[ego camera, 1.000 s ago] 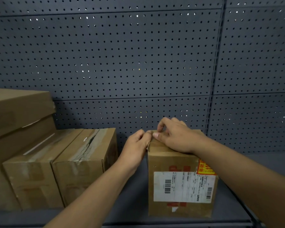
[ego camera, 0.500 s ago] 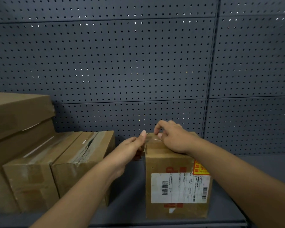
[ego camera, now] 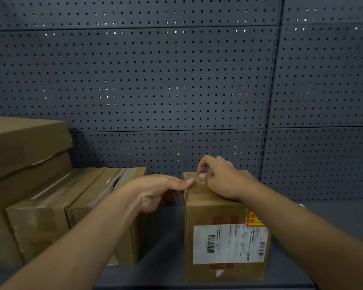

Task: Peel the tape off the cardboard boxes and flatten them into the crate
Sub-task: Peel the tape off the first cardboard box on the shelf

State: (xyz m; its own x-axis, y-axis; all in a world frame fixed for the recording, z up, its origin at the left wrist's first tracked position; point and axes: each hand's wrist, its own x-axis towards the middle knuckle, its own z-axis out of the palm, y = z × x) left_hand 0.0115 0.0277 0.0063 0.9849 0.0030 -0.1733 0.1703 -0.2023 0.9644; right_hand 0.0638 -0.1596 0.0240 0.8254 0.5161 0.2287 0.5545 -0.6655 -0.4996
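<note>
The right hand (ego camera: 222,178) pinches the clear tape (ego camera: 197,182) atop the labelled box (ego camera: 224,231) at five o'clock on the shelf (ego camera: 333,222), the left hand (ego camera: 157,191) pinching its edge from nine o'clock; peel low and steadily, I judge, bracing the box

I see a dim, soft picture: pinpricks of light shine through the pegboard (ego camera: 155,80) holes, whose lines bow near the edges.
</note>
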